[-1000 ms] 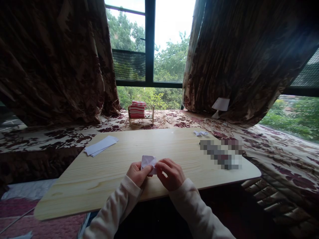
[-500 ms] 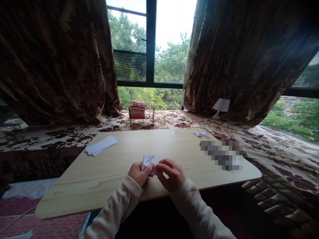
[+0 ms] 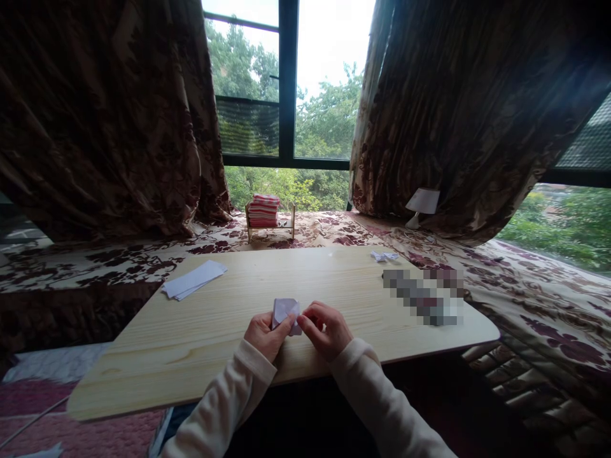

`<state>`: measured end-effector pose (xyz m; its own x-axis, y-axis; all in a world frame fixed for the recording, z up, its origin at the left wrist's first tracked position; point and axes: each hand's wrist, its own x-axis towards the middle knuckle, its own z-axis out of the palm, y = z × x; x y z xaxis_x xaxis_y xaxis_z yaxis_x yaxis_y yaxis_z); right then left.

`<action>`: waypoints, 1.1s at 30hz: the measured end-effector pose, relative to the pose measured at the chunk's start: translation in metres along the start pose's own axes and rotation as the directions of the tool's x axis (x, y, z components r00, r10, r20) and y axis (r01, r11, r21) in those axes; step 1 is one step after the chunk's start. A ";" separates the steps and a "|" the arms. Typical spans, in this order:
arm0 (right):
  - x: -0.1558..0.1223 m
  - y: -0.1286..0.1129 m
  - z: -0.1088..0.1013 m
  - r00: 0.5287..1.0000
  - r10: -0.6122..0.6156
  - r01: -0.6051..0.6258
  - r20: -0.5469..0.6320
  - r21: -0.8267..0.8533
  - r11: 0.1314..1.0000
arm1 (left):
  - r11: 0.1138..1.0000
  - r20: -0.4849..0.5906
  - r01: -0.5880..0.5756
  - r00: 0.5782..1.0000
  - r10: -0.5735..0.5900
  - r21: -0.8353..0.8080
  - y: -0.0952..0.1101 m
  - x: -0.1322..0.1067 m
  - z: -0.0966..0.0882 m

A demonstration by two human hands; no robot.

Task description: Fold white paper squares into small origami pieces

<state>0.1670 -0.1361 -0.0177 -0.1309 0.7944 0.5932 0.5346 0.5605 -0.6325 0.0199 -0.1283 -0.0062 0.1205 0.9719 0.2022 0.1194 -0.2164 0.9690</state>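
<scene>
Pinching a folded white paper [image 3: 285, 307] in the left hand [image 3: 264, 335], at the near side of the table [image 3: 191, 346].
I am watching through the head camera: the left thumb is lying across the paper's face, the other fingers partly hiding behind it. The right hand [image 3: 331, 329] is curling its fingers at the paper's right edge; I cannot tell whether they are gripping it. White paper strips [image 3: 195, 280] are lying at the table's far left, and small folded pieces [image 3: 384, 256] are sitting near its far right corner. Blurred-out items [image 3: 422, 298] are resting on the right. Beyond the table, a small rack [image 3: 294, 222] is holding striped cloths [image 3: 263, 211].
</scene>
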 end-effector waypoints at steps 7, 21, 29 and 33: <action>0.000 -0.001 0.001 0.999 -0.045 0.044 0.012 0.097 0.994 | 1.000 0.016 0.012 1.000 -0.012 -0.017 -0.001 -0.001 0.001; 0.003 -0.001 -0.001 0.998 -0.031 0.043 -0.063 0.199 0.979 | 0.984 0.023 0.060 0.998 -0.057 -0.169 -0.001 0.004 -0.003; 0.002 0.013 0.004 0.990 0.111 -0.071 -0.082 0.385 0.920 | 0.974 0.059 0.087 0.995 -0.076 -0.209 -0.005 0.002 0.007; 0.001 0.006 0.002 0.990 0.099 -0.046 -0.099 0.436 0.899 | 0.952 -0.021 0.105 0.993 -0.116 -0.287 -0.010 0.008 0.001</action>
<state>0.1685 -0.1317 -0.0220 0.0058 0.8186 0.5744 0.1225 0.5695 -0.8128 0.0204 -0.1182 -0.0138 0.0855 0.9921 0.0916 -0.1563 -0.0775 0.9847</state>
